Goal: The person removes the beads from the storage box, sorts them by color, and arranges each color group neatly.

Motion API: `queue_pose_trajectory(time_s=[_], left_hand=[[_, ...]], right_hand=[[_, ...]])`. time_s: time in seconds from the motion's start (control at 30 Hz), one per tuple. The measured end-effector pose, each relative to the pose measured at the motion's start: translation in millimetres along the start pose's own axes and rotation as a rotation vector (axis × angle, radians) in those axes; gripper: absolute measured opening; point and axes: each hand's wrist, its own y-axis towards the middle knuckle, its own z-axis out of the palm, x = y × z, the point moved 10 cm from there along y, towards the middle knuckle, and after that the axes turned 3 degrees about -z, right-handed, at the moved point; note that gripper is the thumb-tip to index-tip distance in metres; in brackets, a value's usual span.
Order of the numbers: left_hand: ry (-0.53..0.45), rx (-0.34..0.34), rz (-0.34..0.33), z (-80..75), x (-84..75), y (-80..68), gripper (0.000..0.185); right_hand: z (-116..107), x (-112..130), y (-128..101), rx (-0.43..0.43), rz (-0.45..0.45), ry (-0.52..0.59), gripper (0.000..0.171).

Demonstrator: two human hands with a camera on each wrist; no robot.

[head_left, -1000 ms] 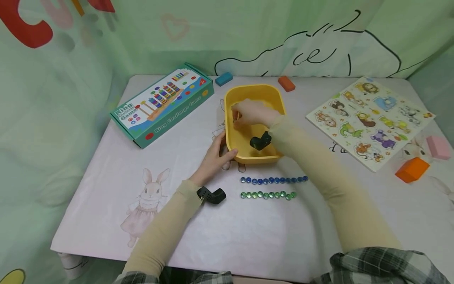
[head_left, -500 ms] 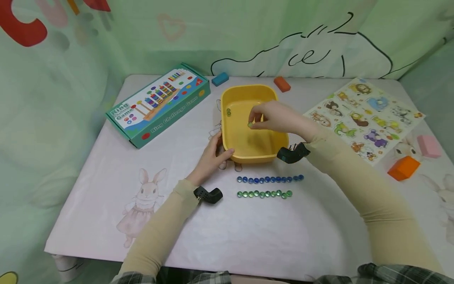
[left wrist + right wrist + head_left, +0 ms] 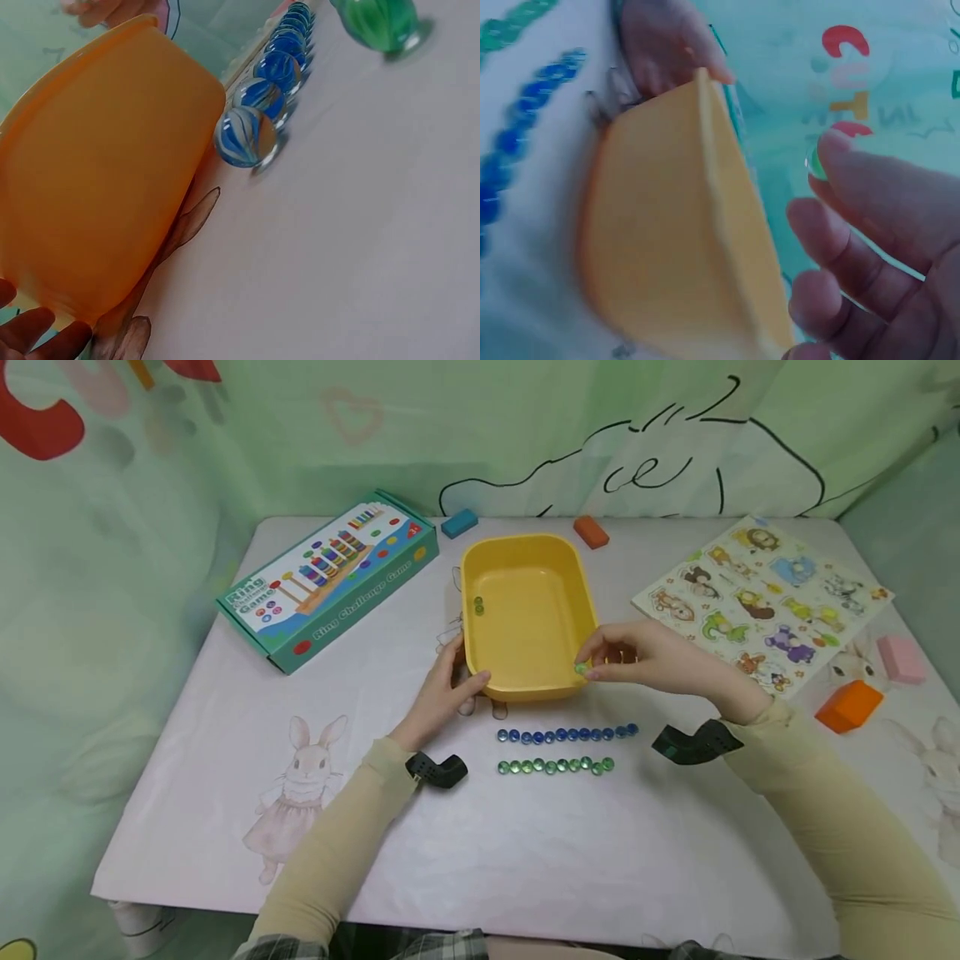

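Observation:
A green marble point(image 3: 581, 668) is pinched between the thumb and fingertips of my right hand point(image 3: 637, 658), above the near right corner of a yellow plastic tub point(image 3: 529, 695). My left hand point(image 3: 438, 697) holds the tub's near left corner, thumb over the rim and fingers along the outer wall. Inside the tub, two green marbles point(image 3: 478, 606) lie against the left side. In front of the tub stretch a row of blue marbles point(image 3: 561, 735) and, nearer, a row of green marbles point(image 3: 551, 767). The right wrist view shows the pinched marble partly hidden by the thumb.
A green game box point(image 3: 330, 578) lies at the back left. Blue point(image 3: 459, 523) and red-orange point(image 3: 591, 532) blocks sit along the back edge. To the right are an animal picture board point(image 3: 757, 602), an orange block point(image 3: 849, 706) and a pink block point(image 3: 902, 659).
My right hand has come up from the tub's left side with a green marble and travelled right and nearer, to the near right rim. The left hand has stayed on the tub.

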Motion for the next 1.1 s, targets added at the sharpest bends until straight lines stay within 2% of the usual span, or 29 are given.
queue_pose_trajectory(time_s=[0.13, 0.33, 0.53, 0.73, 1.1], left_hand=[[0.004, -0.014, 0.033, -0.5, 0.7, 0.3, 0.072], [0.002, -0.025, 0.051, -2.0, -0.6, 0.7, 0.076], [0.005, -0.018, 0.057, 0.0, 1.2, -0.5, 0.076], [-0.006, -0.019, 0.045, 0.0, 1.4, 0.0, 0.079], [-0.015, -0.013, 0.052, 1.1, 0.7, 0.1, 0.073]], right_hand=[[9.5, -8.3, -24.3, -0.012, -0.043, 0.053, 0.011], [33.9, -28.9, -54.9, 0.025, -0.001, 0.104, 0.012], [57.5, -52.7, -78.9, 0.024, 0.096, 0.123, 0.010], [67.1, -59.5, -84.2, 0.009, 0.144, 0.080, 0.010], [71.6, -55.6, -84.7, 0.037, 0.160, 0.020, 0.011]])
